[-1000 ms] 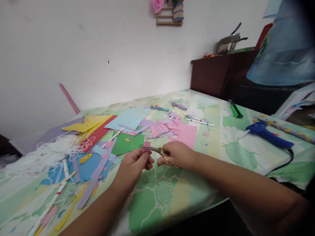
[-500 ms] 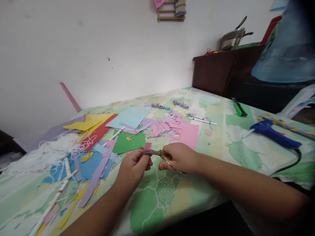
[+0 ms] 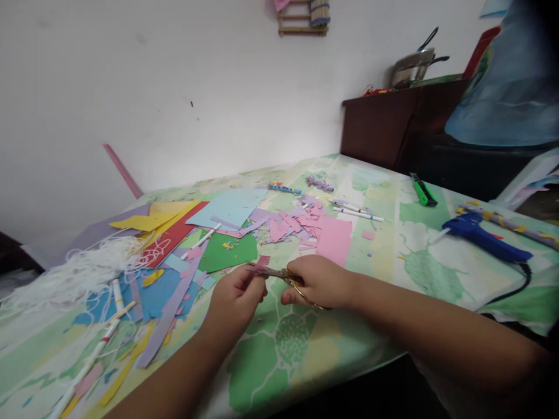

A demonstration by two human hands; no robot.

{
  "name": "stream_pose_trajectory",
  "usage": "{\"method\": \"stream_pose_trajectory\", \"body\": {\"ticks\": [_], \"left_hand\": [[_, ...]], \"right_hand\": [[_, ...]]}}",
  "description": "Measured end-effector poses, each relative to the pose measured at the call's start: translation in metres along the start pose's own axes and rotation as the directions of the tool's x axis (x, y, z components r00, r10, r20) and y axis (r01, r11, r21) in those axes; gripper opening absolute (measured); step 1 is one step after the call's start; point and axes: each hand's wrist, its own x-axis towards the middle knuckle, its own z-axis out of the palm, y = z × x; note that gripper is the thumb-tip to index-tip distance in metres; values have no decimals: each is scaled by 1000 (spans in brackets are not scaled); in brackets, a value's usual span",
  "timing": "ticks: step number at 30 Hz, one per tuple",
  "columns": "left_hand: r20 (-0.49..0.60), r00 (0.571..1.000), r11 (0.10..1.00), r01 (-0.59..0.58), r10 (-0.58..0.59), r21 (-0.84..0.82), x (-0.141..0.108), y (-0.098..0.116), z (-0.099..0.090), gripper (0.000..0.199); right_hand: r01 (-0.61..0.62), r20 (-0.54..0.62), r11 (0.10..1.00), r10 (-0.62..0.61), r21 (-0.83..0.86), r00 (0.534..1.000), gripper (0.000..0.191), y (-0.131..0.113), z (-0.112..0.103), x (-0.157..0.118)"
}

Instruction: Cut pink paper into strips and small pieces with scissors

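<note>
A small pink paper piece (image 3: pixel 262 261) is pinched in my left hand (image 3: pixel 239 294), its fringed edge pointing up. My right hand (image 3: pixel 321 282) grips gold-handled scissors (image 3: pixel 279 272), whose blades lie across the pink piece at my left fingertips. Just beyond my hands are a larger pink sheet (image 3: pixel 335 240) and a heap of pink and lilac scraps (image 3: pixel 288 224). A green sheet (image 3: pixel 229 253) lies behind my left hand.
On the left are white string (image 3: pixel 96 270), a red sheet (image 3: pixel 174 235) and blue paper (image 3: pixel 159 294). A blue glue gun (image 3: pixel 487 235), a green cutter (image 3: pixel 423 192) and white sticks (image 3: pixel 358 214) lie to the right on the patterned tablecloth (image 3: pixel 262 366).
The scissor blades look closer together over the pink piece. Both hands remain in nearly the same place, and the whole view has shifted very slightly.
</note>
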Motion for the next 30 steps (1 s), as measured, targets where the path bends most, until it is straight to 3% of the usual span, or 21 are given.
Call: {"method": "stream_pose_trajectory", "body": {"ticks": [8,15,30], "left_hand": [[-9,998,998,58,-58,-19,1,-1,0,23],[29,991,958,132,-129,-255,2,-1,3,17],[86,991,935,122,-99,-334,11,-12,8,17]], "right_hand": [[-16,-16,998,15,-59,1000,57,3,3,3],[-38,-29,996,35,-86,999,59,5,5,6],[-75,-56,990,69,-116,996,62,15,9,10]]}}
